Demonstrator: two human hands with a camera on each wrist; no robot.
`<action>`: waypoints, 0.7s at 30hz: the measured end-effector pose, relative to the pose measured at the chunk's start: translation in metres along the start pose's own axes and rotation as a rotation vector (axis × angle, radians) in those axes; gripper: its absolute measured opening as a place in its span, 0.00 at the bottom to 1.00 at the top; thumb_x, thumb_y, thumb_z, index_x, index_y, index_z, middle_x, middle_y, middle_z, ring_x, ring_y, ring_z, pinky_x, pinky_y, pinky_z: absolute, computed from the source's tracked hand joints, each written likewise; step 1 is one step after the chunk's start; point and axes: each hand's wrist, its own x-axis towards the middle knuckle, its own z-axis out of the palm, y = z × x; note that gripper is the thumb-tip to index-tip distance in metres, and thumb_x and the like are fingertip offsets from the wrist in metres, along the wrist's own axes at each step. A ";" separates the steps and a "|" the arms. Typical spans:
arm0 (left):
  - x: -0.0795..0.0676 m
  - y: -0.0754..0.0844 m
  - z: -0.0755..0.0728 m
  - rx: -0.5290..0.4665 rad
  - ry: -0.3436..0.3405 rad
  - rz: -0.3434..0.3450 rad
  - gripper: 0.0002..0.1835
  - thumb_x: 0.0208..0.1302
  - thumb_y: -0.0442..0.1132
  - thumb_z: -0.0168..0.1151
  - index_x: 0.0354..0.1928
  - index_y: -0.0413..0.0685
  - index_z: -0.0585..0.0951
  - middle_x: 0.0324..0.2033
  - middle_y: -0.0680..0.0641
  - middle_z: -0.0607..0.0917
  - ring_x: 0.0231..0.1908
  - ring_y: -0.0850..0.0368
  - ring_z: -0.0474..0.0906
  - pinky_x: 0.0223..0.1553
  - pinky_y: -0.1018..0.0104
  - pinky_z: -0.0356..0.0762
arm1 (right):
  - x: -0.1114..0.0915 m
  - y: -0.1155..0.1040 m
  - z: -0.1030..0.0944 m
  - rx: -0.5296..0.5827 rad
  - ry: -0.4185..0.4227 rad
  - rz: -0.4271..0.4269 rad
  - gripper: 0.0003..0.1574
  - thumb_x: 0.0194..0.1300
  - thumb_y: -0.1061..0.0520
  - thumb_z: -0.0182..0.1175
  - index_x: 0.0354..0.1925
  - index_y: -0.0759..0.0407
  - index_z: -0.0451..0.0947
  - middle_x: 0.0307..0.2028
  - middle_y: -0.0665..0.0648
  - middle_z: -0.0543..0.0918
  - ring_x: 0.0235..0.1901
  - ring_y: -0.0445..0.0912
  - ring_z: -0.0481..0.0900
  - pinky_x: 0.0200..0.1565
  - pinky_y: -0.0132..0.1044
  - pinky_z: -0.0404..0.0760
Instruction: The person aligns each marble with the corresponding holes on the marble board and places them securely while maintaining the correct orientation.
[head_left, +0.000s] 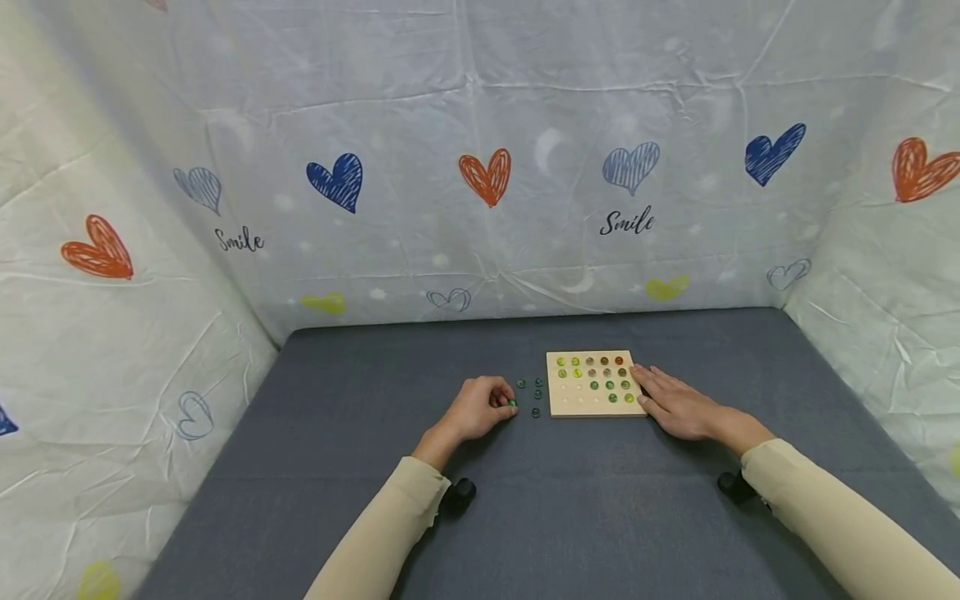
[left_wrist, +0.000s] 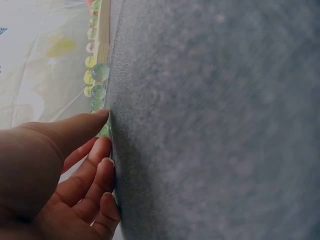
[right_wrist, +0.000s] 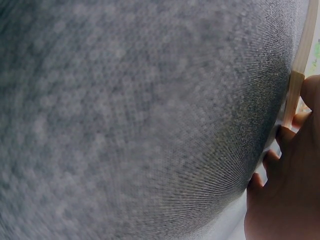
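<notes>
My left hand (head_left: 482, 408) pinches a green marble (head_left: 513, 403) between thumb and fingertips, low over the dark cloth. In the left wrist view, part of that green marble (left_wrist: 104, 131) peeks out below the thumb. Several loose dark green marbles (head_left: 537, 394) lie between this hand and a pale wooden board (head_left: 562, 407). Yellow, clear, brownish, red and green marbles sit in the board's holes, while holes at its lower left are bare. My right hand (head_left: 681, 407) rests against the board's right edge, fingers extended; the right wrist view has its fingertips at the wooden side (right_wrist: 295, 92).
A dark grey cloth (head_left: 600, 517) covers the table. White fabric (head_left: 405, 133) printed with hearts hangs behind the table and along both sides. Black wrist devices (head_left: 459, 496) sit at both cuffs.
</notes>
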 end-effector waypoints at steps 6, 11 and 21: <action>0.002 0.000 -0.002 0.001 -0.001 0.003 0.04 0.65 0.35 0.72 0.38 0.46 0.85 0.30 0.52 0.82 0.29 0.61 0.75 0.35 0.63 0.76 | 0.003 0.007 0.004 0.006 -0.008 0.012 0.39 0.85 0.47 0.39 0.81 0.65 0.44 0.80 0.67 0.46 0.78 0.66 0.42 0.74 0.63 0.46; 0.003 0.001 -0.002 -0.005 0.001 0.003 0.04 0.65 0.35 0.72 0.38 0.46 0.85 0.31 0.52 0.83 0.30 0.61 0.76 0.35 0.63 0.77 | 0.003 0.009 0.006 0.000 -0.008 0.011 0.39 0.85 0.47 0.39 0.81 0.65 0.44 0.80 0.67 0.46 0.78 0.67 0.42 0.74 0.63 0.46; 0.005 0.006 -0.004 -0.039 0.006 0.025 0.04 0.66 0.35 0.71 0.40 0.44 0.85 0.32 0.51 0.84 0.31 0.60 0.77 0.36 0.63 0.77 | 0.001 0.010 0.005 -0.009 0.014 -0.026 0.41 0.85 0.42 0.36 0.81 0.65 0.45 0.79 0.69 0.48 0.78 0.68 0.44 0.73 0.65 0.47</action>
